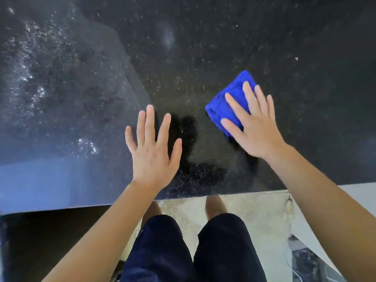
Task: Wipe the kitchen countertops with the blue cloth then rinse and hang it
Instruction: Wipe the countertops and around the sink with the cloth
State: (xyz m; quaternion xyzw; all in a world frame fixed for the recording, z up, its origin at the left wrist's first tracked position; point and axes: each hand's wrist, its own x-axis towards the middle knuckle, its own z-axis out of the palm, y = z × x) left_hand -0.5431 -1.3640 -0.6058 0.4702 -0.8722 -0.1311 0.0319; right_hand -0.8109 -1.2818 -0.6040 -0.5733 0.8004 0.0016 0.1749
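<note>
Right hand [256, 127], fingers [249, 96] flat and spread, presses folded blue cloth [227, 104] onto black counter [203, 47] for wiping; left hand [151, 151], splayed and empty, probably steadies.

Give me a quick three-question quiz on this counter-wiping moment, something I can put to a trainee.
1. True or false: the right hand lies flat, fingers straight, on top of the blue cloth.
2. Pick one. The left hand is: A) gripping a corner of the cloth; B) open with fingers spread, holding nothing; C) curled round a sponge.
3. Fill in: on the dark speckled countertop, the cloth lies to the ____ of the left hand.

Key: 1 true; 2 B; 3 right.
</note>
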